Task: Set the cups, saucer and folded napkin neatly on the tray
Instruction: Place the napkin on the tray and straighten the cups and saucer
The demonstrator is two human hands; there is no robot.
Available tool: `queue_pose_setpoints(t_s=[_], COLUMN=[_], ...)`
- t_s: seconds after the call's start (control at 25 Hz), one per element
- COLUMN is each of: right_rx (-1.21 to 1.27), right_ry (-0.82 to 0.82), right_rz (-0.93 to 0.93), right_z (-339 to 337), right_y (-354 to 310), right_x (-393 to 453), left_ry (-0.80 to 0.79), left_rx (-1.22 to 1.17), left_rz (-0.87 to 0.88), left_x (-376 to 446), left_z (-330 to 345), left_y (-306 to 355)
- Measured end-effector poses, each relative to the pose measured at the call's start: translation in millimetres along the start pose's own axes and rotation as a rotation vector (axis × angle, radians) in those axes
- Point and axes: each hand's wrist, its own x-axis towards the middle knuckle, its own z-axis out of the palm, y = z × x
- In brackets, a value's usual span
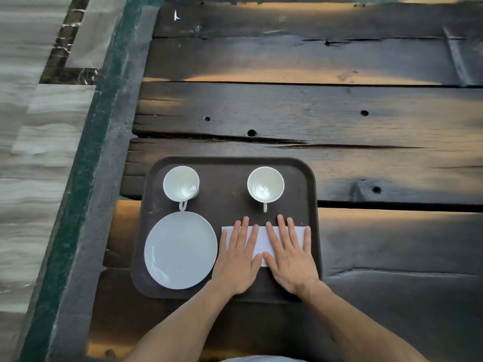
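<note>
On the dark tray [300, 184], the left cup [181, 183] stands at the far-left corner, handle toward the saucer [180, 250], which fills the near-left corner. The left hand [236, 259] lies flat on the folded napkin [261, 239], fingers spread and gripping nothing. The right cup [265, 184] stands by the far edge, right of centre. The right hand [290, 257] presses flat too, fingers apart. All 4 pieces look placed; I'd guess only smoothing the napkin remains.
</note>
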Motion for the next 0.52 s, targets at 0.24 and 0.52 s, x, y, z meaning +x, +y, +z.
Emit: queue_pose_setpoints(t_s=[0.24, 0.52], right_rx=[0.036, 0.018], right_ry=[0.039, 0.009], right_rz=[-0.055, -0.019], right_z=[-4, 5], right_y=[-7, -4], right_x=[2, 5], left_ry=[0.098, 0.03], left_rx=[-0.049, 0.036], left_rz=[0.014, 0.087], left_x=[9, 15], left_z=[1, 11], left_y=[15, -4])
